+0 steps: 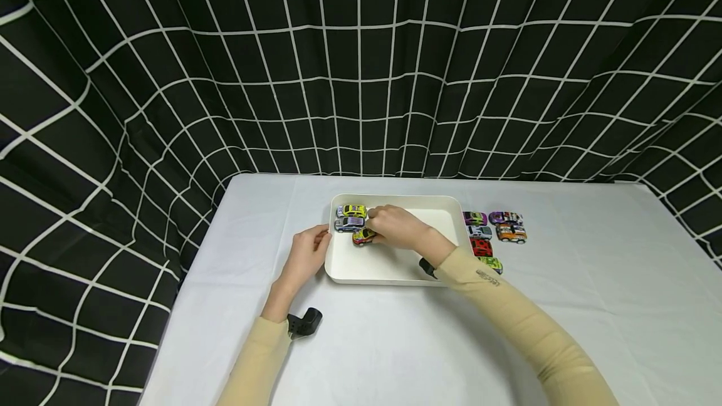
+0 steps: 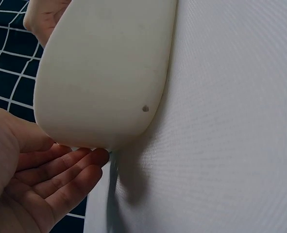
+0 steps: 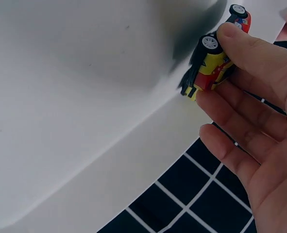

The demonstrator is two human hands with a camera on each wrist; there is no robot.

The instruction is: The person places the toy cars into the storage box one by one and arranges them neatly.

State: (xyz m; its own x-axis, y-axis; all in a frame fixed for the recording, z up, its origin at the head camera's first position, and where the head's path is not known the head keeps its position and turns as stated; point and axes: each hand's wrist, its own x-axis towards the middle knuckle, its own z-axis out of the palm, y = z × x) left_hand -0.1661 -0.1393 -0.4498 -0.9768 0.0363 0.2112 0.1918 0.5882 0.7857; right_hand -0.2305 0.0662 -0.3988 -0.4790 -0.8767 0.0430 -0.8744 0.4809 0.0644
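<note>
A white tray (image 1: 395, 268) lies in the middle of the table. Near the tray's left side, my right hand (image 1: 395, 225) pinches a yellow and red toy car (image 1: 363, 237). The right wrist view shows that car (image 3: 212, 65) between my right hand's fingertips (image 3: 230, 36), just above the tray floor (image 3: 85, 97). A yellow car (image 1: 352, 211) and a silver-blue car (image 1: 350, 224) sit in the tray's far left corner. My left hand (image 1: 307, 255) rests against the tray's left rim; its straight fingers (image 2: 70, 170) touch the tray's outer wall (image 2: 104, 73).
Several more toy cars stand in a cluster right of the tray, among them a purple one (image 1: 475, 218), an orange one (image 1: 511, 233) and a red one (image 1: 481, 247). The white table (image 1: 592, 306) is backed by a black grid-patterned curtain (image 1: 361, 80).
</note>
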